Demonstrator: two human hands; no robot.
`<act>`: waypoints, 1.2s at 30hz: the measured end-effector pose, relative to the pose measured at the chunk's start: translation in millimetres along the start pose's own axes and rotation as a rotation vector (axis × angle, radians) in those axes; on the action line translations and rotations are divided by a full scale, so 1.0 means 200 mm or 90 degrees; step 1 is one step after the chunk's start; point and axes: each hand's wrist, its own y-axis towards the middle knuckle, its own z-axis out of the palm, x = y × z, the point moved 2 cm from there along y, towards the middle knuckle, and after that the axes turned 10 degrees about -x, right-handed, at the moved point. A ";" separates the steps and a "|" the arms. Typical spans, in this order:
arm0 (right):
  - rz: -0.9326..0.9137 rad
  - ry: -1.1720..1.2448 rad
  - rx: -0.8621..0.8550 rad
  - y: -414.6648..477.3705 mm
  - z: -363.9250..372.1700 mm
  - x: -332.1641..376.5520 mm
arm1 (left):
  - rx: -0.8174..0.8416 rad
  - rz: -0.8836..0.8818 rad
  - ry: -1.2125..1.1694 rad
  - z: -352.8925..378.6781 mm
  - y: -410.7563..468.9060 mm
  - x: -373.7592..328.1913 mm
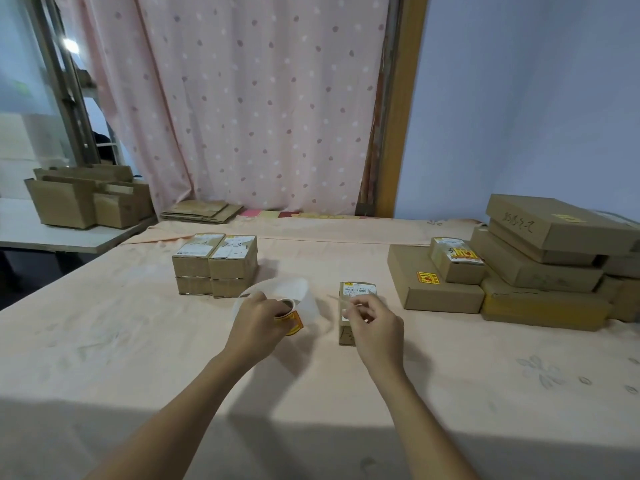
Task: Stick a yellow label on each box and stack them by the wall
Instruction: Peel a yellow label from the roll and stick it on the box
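Backdrop's a pink curtain (259, 98) with little dots, and there's a wooden door frame (401, 116) just right of it. A peach tablecloth (138, 341) with faint flower prints covers the near surface. Far left is a white side table (41, 237), and some flattened cardboard (201, 212) lies at the curtain's foot.

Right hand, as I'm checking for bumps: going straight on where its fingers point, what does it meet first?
Probably the small box right ahead of the right hand; height is unclear, so it might pass over it.
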 end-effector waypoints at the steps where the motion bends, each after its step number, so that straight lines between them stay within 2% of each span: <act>1: 0.016 0.016 -0.003 0.00 0.00 -0.02 | -0.003 0.003 0.037 0.02 0.00 0.01; 4: 0.060 0.055 0.000 0.01 -0.02 -0.06 | -0.003 0.021 0.124 0.09 -0.02 0.03; 9: 0.136 0.118 0.012 0.03 -0.06 -0.11 | 0.026 0.047 0.168 0.13 -0.07 -0.02; 14: 0.121 0.108 -0.014 0.07 -0.10 -0.16 | -0.007 0.066 0.184 0.15 -0.09 -0.03; 18: 0.119 0.086 0.021 0.11 -0.12 -0.21 | -0.064 0.087 0.185 0.16 -0.07 -0.07; 22: 0.115 0.049 0.057 0.17 -0.14 -0.24 | -0.117 0.113 0.067 0.21 -0.02 -0.18; 28: 0.078 -0.014 0.128 0.28 -0.12 -0.23 | -0.056 0.050 -0.126 0.32 0.06 -0.38; 32: 0.032 -0.073 0.171 0.34 -0.07 -0.25 | -0.034 -0.002 -0.165 0.39 0.09 -0.43; 36: 0.009 -0.105 0.185 0.37 -0.02 -0.28 | -0.014 0.012 -0.127 0.44 0.08 -0.44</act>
